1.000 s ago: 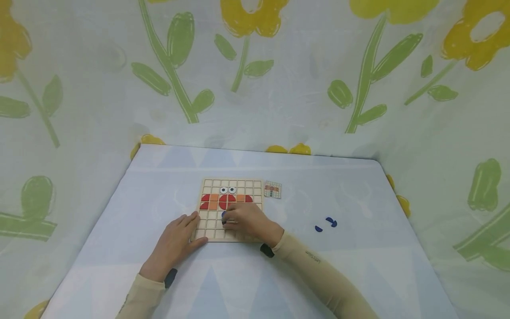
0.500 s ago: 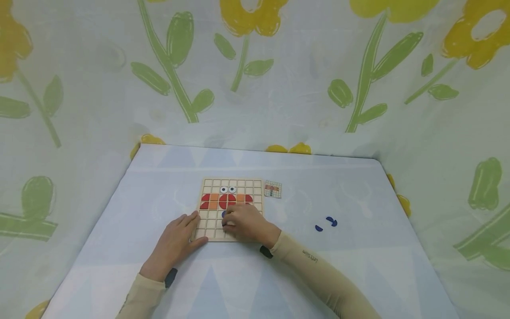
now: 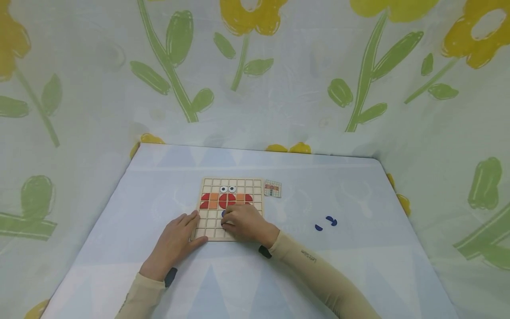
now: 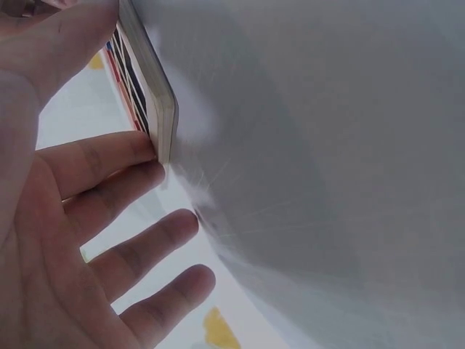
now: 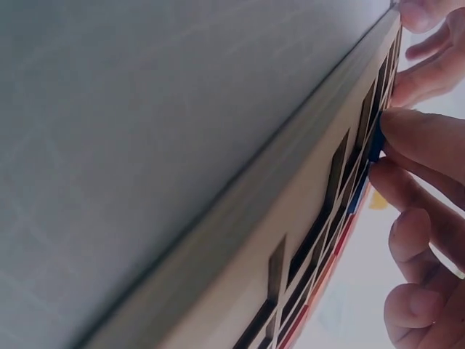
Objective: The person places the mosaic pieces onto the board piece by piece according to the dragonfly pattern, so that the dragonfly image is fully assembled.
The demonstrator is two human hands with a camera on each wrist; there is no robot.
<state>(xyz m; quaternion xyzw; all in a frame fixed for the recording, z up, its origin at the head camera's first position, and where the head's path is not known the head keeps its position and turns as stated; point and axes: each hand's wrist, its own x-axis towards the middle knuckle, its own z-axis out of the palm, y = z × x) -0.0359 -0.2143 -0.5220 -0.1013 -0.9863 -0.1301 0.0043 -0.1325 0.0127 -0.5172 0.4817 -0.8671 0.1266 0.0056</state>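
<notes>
A square wooden grid board (image 3: 210, 223) lies on the table, bearing red and orange pieces (image 3: 214, 201) and two eye pieces (image 3: 228, 189). My left hand (image 3: 173, 243) rests at its left edge and near corner, fingers extended; in the left wrist view two fingertips touch the board's side. Over the board's lower middle, my right hand (image 3: 247, 225) pinches a small blue piece (image 5: 376, 144) between thumb and finger at the grid. Another blue piece (image 5: 358, 190) sits in the cells beside it. From the head view, the right fingers hide the pinched piece.
A small pattern card (image 3: 272, 188) lies by the board's upper right side. Farther right, three loose blue half-round pieces, one of them a blue half-circle (image 3: 318, 227), lie on the pale tablecloth (image 3: 295, 266). A flowered curtain (image 3: 303, 79) stands behind and around the table.
My right hand has shifted very slightly left on the board, its forearm with it, still pinching at the same spot. The left hand has not moved.
</notes>
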